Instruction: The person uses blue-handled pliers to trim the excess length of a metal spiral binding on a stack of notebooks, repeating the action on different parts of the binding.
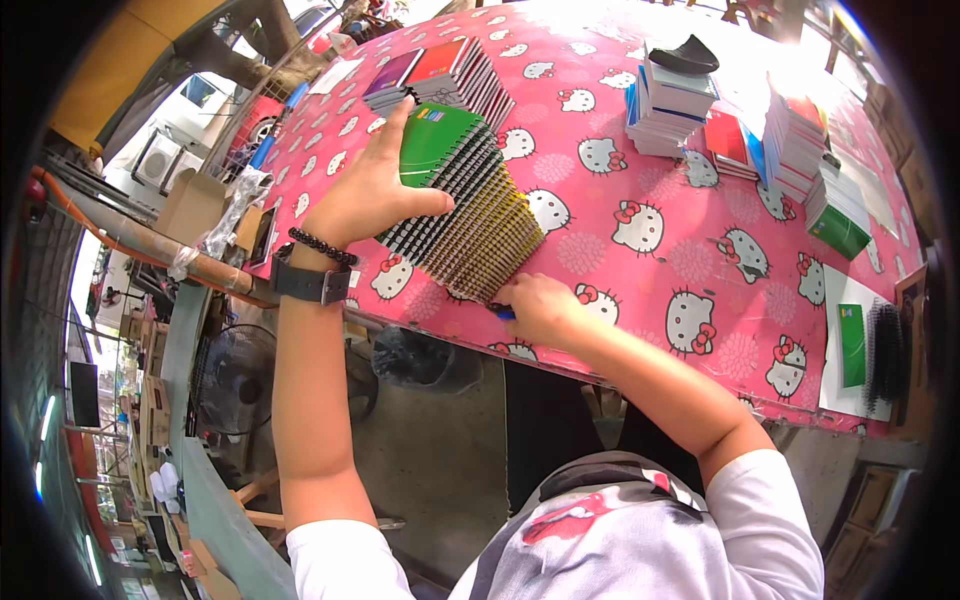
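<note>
A tall stack of spiral-bound notebooks (470,215) leans on the pink table, the top one with a green cover (432,140). Black coils line its upper part, yellowish ones the lower part. My left hand (375,190) rests against the stack's left side, thumb and forefinger spread wide, the thumb on the coiled edge. A dark watch and a beaded bracelet are on that wrist. At the foot of the stack, my right hand (540,308) has its fingers curled close to the lowest coils. A bit of something blue (502,312) shows beneath those fingers; what it is stays hidden.
Behind the stack lie more notebooks (450,75) with purple and red covers. Farther right stand a pile of white-edged books (672,100) topped by a black curved piece (685,55), and more stacks (795,140). Black coils (884,355) lie at the right edge. A fan (236,378) stands below left.
</note>
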Tool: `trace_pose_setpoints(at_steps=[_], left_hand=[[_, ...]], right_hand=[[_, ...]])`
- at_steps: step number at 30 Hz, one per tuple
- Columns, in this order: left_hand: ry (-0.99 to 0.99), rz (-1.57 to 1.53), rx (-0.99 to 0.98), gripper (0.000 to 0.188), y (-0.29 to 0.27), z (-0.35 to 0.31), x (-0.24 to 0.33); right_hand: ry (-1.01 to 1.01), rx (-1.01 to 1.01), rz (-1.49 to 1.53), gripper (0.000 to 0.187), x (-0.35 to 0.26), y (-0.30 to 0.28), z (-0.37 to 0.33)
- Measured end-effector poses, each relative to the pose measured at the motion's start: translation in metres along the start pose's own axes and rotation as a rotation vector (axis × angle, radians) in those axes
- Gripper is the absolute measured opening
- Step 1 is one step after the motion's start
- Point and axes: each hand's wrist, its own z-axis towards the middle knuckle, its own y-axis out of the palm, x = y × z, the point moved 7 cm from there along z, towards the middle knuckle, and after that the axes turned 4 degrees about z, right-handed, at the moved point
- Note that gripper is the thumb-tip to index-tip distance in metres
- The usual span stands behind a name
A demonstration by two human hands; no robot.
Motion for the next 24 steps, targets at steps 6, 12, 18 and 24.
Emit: trace_pose_setpoints(at_steps=[6, 12, 18, 24], left_hand=[[0.004, 0.025, -0.019, 0.115, 0.002, 0.008, 0.005], [-0.044, 0.046, -0.027, 0.116, -0.003, 0.0, -0.003], [0.14, -1.014, 0.556, 0.054, -0.059, -0.013, -0.042], [-0.27, -0.548, 0.281, 0.024, 0.138, -0.069, -0.232]], right_hand=[[0.273, -0.858, 0.824, 0.04, 0.046, 0.016, 0.036], [0.191, -0.57, 0.247, 0.033, 0.014, -0.013, 0.013], [0.468, 0.05, -0.304, 0.041, 0.094, -0.086, -0.079], [0.531, 0.313, -0.363, 0.046, 0.116, -0.105, -0.104]])
